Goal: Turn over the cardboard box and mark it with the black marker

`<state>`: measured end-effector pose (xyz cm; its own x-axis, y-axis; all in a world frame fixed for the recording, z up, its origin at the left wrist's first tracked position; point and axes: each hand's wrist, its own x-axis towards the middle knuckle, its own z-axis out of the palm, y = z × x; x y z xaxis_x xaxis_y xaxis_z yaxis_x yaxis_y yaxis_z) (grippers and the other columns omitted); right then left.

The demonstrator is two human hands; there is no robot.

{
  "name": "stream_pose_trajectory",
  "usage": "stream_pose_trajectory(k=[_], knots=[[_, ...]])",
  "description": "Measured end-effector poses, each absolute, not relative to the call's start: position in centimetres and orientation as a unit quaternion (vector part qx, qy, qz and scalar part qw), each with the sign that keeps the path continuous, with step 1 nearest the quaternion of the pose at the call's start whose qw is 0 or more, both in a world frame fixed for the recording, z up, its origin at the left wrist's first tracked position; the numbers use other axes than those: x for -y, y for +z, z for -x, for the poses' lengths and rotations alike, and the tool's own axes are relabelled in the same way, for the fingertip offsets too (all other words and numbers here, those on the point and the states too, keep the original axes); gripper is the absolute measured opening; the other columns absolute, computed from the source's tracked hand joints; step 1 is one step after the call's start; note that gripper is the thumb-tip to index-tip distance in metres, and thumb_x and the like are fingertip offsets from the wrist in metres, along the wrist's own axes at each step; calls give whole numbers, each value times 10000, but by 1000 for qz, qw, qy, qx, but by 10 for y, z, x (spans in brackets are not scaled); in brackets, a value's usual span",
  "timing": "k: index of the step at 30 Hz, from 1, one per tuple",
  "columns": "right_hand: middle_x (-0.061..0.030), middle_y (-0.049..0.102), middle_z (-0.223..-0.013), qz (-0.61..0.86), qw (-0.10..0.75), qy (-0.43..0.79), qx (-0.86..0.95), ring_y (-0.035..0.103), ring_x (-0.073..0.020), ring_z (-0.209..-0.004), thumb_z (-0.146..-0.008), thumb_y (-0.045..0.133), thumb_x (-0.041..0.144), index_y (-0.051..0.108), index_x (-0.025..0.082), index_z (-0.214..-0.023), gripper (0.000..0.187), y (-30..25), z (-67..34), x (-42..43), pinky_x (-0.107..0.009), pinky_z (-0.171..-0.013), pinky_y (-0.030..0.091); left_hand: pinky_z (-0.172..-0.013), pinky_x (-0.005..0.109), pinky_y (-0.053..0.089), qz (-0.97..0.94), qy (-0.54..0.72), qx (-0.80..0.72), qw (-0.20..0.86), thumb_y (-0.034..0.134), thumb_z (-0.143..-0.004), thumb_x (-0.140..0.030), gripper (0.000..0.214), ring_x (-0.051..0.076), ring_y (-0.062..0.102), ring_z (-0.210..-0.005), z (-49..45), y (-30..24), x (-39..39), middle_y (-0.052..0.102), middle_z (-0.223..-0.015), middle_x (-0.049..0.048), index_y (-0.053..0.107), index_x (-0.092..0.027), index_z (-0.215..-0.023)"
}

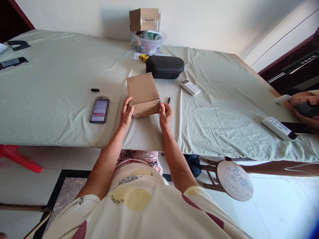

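Note:
A brown cardboard box (142, 88) with dark line drawings near its corners sits at the middle of the table, its near side facing me. My left hand (126, 113) grips the box's left side, the thumb on the near face and fingers along the edge. At the near right corner, my right hand (166, 114) pinches the box between thumb and curled fingers. The end of a black pen (169, 100) shows just past my right hand; I cannot tell if the hand holds it. A small black cap (95, 90) lies to the left, beyond a phone (99, 110).
Behind the box are a black case (164, 66), a yellow item (144, 57) and a plastic tub (149, 44) with another carton (144, 19) on top. White devices (190, 87) lie rightward. Another person's hand (306, 99) is at the right edge. A stool (234, 180) stands below.

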<state>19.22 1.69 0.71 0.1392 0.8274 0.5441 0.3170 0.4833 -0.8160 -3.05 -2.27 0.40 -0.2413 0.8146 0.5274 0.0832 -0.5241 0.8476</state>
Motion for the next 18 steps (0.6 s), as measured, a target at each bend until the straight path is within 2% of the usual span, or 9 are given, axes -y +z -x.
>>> stream_pose_trajectory(k=[5, 10, 18], knots=[[-35, 690, -870, 477, 619, 212, 587, 618, -159, -779, -1002, 552, 624, 747, 224, -959, 448, 7, -188, -18, -290, -715, 501, -1295, 438, 350, -533, 682, -403, 298, 601, -918, -772, 734, 298, 460, -1540, 35, 2, 18, 552, -1583, 97, 547, -299, -1477], [-45, 726, -934, 476, 614, 231, 585, 643, -165, -816, -971, 608, 623, 769, 239, -1017, 419, 10, -185, -16, -314, -771, 528, -1241, 437, 430, -505, 704, -377, 328, 587, -914, -787, 763, 278, 479, -1527, 37, -2, 13, 473, -1646, 63, 455, -376, -1542], [-3, 715, -854, 425, 621, 348, 558, 631, -120, -662, -932, 606, 724, 690, 256, -1228, 560, 7, -176, -17, -253, -588, 487, -1098, 447, 561, -487, 699, -389, 351, 530, -896, -849, 863, 278, 530, -1479, 33, -1, 12, 423, -1684, 83, 311, -424, -1615]])
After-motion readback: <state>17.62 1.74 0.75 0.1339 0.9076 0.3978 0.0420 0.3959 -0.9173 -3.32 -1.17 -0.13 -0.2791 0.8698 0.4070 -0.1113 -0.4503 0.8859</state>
